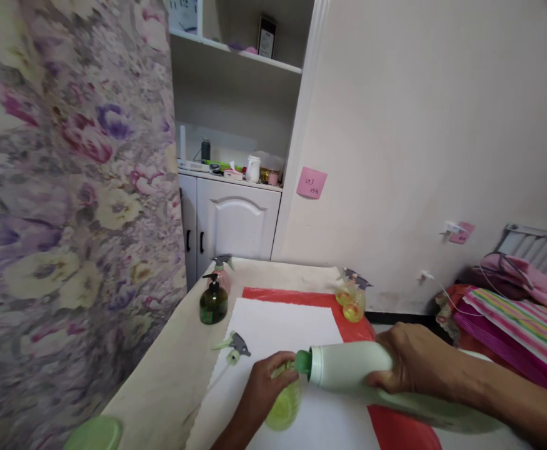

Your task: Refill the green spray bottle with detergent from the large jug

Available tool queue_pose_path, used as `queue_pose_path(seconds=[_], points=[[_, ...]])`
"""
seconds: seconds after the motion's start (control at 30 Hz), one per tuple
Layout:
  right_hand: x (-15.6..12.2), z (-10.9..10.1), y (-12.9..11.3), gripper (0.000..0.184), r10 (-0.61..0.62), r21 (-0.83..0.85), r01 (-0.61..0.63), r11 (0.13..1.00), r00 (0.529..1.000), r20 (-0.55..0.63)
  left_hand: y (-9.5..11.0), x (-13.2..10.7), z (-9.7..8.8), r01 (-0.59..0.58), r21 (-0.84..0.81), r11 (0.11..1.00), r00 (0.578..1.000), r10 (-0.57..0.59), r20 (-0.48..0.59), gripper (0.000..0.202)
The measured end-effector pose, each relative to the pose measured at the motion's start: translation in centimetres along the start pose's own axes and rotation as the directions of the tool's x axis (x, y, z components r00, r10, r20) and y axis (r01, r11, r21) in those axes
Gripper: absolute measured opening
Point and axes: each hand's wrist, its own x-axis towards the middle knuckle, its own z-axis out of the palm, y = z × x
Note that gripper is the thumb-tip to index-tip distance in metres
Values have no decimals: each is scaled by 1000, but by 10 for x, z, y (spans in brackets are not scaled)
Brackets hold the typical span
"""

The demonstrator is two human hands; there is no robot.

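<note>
My right hand (407, 362) is wrapped round a large pale green jug-like bottle (348, 365), tipped on its side. Its green spout (303, 361) points left at the mouth of a small clear bottle (285, 403) with yellow-green liquid inside. Around the neck of that small bottle, the fingers of my left hand (270, 378) are closed; it stands on white paper. Left of it lies a detached spray trigger head (234, 347), grey and pale green, with its tube. Whether liquid is flowing from the spout I cannot tell.
A dark green pump bottle (213, 303) and a pink spray bottle (221, 275) stand back left. Two yellowish spray bottles (354, 306) stand back right on red sheeting (292, 295). A green round lid (95, 434) sits front left. A floral curtain (76, 187) hangs beside the table.
</note>
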Motion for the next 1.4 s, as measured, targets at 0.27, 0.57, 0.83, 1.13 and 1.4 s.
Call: queue_pose_path(seconds=[0.27,0.57,0.83,1.13,1.4], points=[[-1,0,-1,34,1,12,-1,1000,1000,-13,2,-1,-1,12,2,1000,1000,-12,-6,23],[0,-1,-3,35,-1,2,1,1000,1000,-17,3,-1,-2,9,-5,1000,1000,-9,-4,22],[0,-1,0,34,-9,2,9,1000,1000,-30,-1,1,-1,8,-12,1000,1000,-8,3,22],[1,-3,0,37,2,17,-3,1000,1000,19,-4,1,0,2,-17,1000,1000,-2,3,22],[1,2,4,37,-8,-5,8,1000,1000,-1,-3,1,0,7,-14,1000,1000,-7,0,22]])
